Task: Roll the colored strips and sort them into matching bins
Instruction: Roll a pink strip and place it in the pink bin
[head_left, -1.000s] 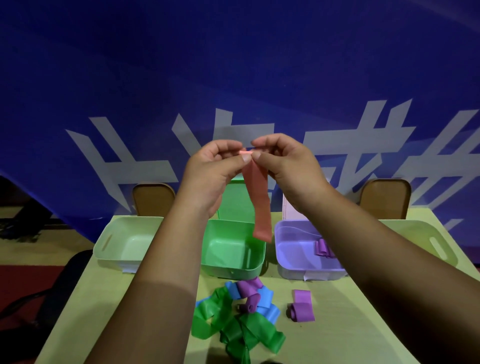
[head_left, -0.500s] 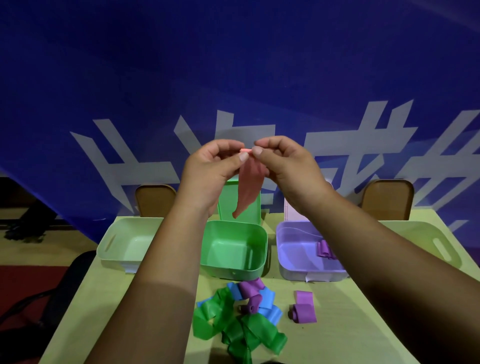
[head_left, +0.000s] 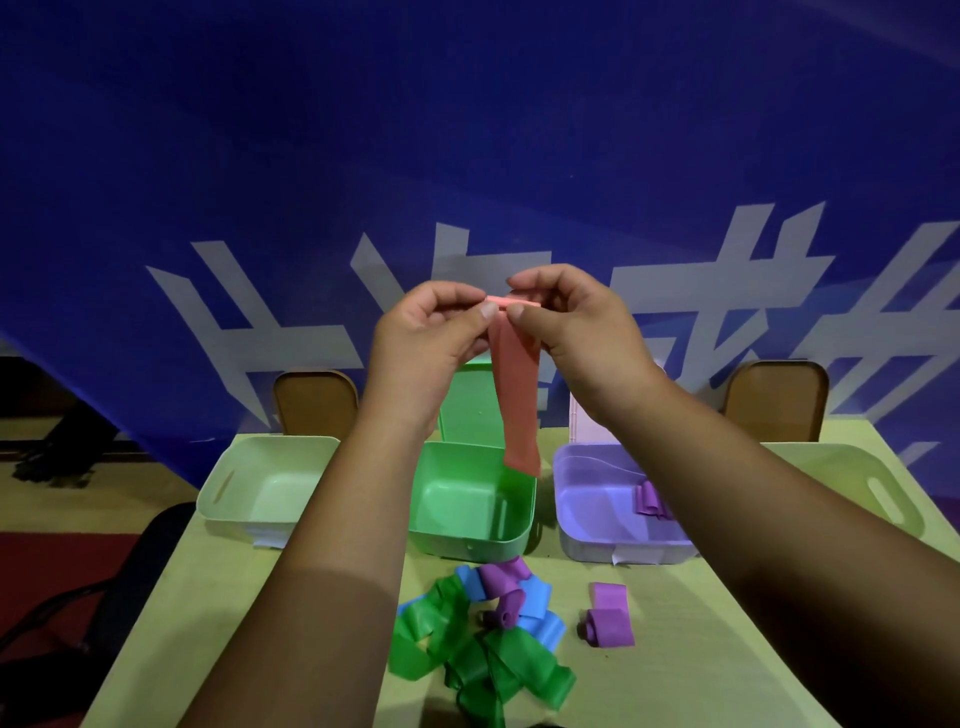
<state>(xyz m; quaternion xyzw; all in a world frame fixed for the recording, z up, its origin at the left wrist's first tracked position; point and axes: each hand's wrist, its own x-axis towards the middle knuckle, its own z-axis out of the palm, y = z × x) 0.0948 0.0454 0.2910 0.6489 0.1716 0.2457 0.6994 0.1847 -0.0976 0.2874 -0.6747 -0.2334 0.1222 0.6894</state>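
Note:
A red strip (head_left: 517, 400) hangs down in the air above the bins, its top edge folded into a small roll. My left hand (head_left: 428, 338) and my right hand (head_left: 576, 332) both pinch that top edge between thumb and fingers. Below stand a pale green bin (head_left: 244, 483), a green bin (head_left: 522, 525) and a purple bin (head_left: 576, 519) with a purple roll (head_left: 649, 499) inside. A pile of green (head_left: 467, 660), blue and purple strips lies on the table in front of the bins, and one purple strip (head_left: 610, 618) lies apart to the right.
A second pale green bin (head_left: 878, 488) sits at the far right, partly behind my right arm. Two brown chair backs (head_left: 314, 402) stand behind the yellow-green table (head_left: 197, 623). A blue banner with white lettering fills the background.
The strip swung and twisted, then hangs flat again. The roll at its top edge has grown a little between my fingertips. Both hands stay at the same height.

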